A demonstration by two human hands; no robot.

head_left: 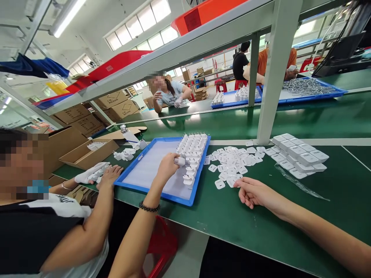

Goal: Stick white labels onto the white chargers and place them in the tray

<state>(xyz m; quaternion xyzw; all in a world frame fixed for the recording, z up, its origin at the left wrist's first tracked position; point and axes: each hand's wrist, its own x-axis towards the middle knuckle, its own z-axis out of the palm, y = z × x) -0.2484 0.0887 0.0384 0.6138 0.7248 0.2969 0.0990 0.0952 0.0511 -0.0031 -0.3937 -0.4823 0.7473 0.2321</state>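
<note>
My left hand (168,168) reaches over a blue-rimmed tray (158,195) and pinches a small white plastic part (181,161) that looks like a plug housing. Rows of similar white parts with metal pins (193,144) stand along the tray's right side, just beyond that hand. My right hand (252,191) is on the green bench, its lower fingers curled. Its thumb and index fingertip close on a white square plate (232,182) at the near edge of a loose pile of such plates (232,160).
Stacked white square plates (301,152) and a clear plastic strip (301,182) lie at right. A co-worker's hands (108,174) handle white parts at left, near a cardboard box (87,155). A shelf post (268,88) rises behind the pile. More blue trays (327,92) stand farther back.
</note>
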